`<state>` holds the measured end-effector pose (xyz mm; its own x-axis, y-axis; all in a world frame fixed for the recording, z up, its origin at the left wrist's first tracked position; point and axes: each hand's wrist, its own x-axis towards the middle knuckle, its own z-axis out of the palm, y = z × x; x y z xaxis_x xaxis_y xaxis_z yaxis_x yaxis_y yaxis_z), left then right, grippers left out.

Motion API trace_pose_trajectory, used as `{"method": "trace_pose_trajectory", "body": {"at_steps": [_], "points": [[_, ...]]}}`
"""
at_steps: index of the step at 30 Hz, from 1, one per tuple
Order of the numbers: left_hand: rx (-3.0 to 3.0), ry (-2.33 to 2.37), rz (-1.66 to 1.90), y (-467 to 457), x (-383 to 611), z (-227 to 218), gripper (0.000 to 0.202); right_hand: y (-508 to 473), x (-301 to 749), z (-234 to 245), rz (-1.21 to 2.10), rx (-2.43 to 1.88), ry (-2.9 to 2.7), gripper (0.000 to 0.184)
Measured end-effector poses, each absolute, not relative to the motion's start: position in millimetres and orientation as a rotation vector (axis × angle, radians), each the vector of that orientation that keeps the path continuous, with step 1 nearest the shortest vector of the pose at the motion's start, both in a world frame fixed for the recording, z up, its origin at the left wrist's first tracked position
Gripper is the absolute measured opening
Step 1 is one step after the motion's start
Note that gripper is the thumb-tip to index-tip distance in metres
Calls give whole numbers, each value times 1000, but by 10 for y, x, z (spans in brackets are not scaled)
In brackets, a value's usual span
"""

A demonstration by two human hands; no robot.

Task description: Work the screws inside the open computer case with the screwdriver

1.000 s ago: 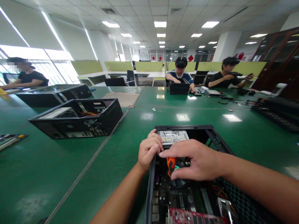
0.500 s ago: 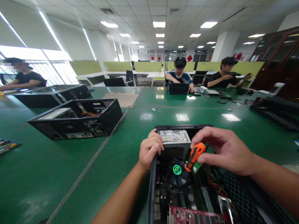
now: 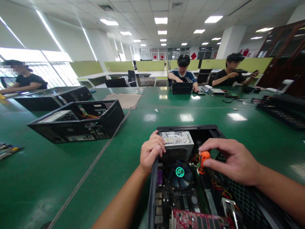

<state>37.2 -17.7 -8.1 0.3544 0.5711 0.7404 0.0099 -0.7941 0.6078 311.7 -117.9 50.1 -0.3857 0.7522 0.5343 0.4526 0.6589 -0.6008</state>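
A glossy green worktable (image 3: 71, 178) fills the frame; at lower centre lies an open black metal computer case (image 3: 152, 190), its grey power supply box (image 3: 177, 144) above a round black cooler fan (image 3: 180, 173). The left hand (image 3: 151, 152) curls closed over the case's left rim, steadying it. The right hand (image 3: 232, 160) pinches an orange-handled screwdriver (image 3: 202, 160) upright, right of the fan. Keeping the driver vertical and the case braced should prevent slipping.

The right hand (image 3: 234, 160) has carried the orange screwdriver (image 3: 203, 160) rightward off the fan (image 3: 179, 173).

Four computer cases (image 3: 190, 178), three co-workers (image 3: 182, 74), one screwdriver (image 3: 202, 160).
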Motion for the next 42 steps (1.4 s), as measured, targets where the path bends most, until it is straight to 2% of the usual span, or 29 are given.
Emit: {"method": "trace_pose_trajectory", "body": {"at_steps": [14,27,42], "points": [[2113,488,1457,-170,370,-82,53,-1176,3120,511,412,-965,-2063,18],[2129,514,1436,-168,368,-66,54,-1169,3161,505,543,-839,-2143,27],[2139,527,1446,-174,355,-81,57,-1165,3089,574,711,-1093,-2071,16]]}}
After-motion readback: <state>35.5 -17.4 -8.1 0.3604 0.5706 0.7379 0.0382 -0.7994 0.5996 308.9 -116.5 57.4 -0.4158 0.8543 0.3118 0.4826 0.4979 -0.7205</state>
